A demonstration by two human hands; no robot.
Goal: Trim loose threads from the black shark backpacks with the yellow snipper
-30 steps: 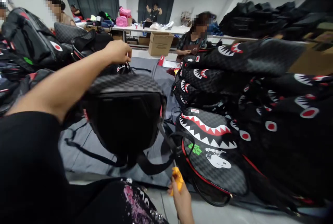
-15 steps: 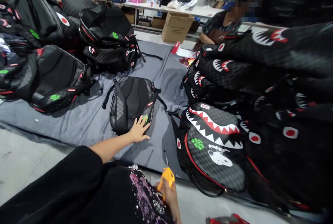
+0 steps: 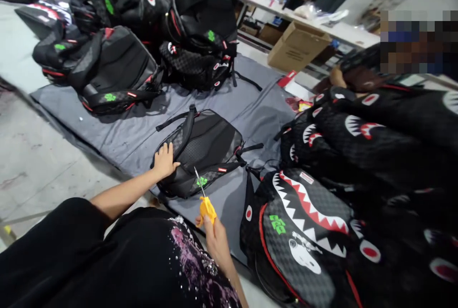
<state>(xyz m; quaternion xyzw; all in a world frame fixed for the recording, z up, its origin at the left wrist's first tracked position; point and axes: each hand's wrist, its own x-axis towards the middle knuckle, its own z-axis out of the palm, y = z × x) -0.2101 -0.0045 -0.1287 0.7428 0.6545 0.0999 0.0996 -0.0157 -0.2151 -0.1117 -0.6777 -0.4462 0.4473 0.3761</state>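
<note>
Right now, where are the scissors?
In the head view, the scissors are in the right hand, below and slightly left of centre, pointing toward the backpack at the left hand.

Black backpacks [image 3: 214, 138] on grey cloth [image 3: 123, 131]

Nothing legible: print on cardboard box [image 3: 297, 50], label [image 3: 307, 177] on shark-mouth backpack [image 3: 286, 255], red tag [image 3: 222, 170] on black backpack [image 3: 213, 143] unreadable.

Black and grey checkered backpack [image 3: 218, 138], lying straps upward on grey cloth [image 3: 118, 138], yellow-handled metal scissors [image 3: 207, 208], tips toward it
</note>
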